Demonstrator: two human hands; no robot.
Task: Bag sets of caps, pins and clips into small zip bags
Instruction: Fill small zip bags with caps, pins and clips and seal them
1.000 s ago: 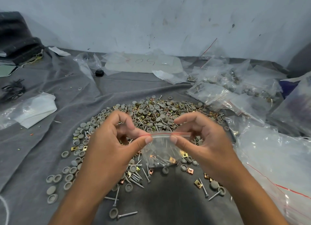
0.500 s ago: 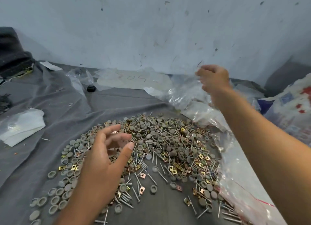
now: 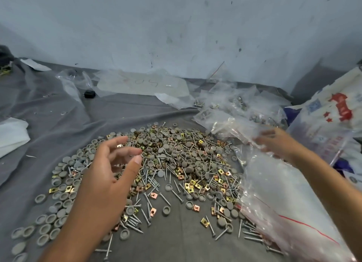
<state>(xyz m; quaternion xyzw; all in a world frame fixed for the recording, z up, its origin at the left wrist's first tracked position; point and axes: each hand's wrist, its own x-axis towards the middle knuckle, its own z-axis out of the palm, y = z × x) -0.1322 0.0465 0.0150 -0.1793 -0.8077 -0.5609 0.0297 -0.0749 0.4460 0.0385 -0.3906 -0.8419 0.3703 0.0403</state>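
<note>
A wide heap [image 3: 176,164] of grey round caps, steel pins and brass and copper clips lies on the grey cloth [image 3: 58,117]. My left hand [image 3: 109,171] hovers over the heap's left side, fingers loosely curled, thumb near the fingertips, holding nothing I can see. My right hand [image 3: 274,142] reaches over the heap's right edge with fingers spread, blurred, touching the top of a large clear plastic bag [image 3: 284,207] with a red zip line. Filled small zip bags [image 3: 235,105] are piled behind it.
A white printed sack [image 3: 333,115] stands at the far right. A clear sleeve with a written sheet [image 3: 141,83] and a small black object [image 3: 89,94] lie by the wall. A white folded bag [image 3: 11,136] sits at the left edge.
Both hands were pinching a filled small zip bag; my right hand carried it off to the back right and has come down onto the large clear bag. My left hand stayed over the heap.
</note>
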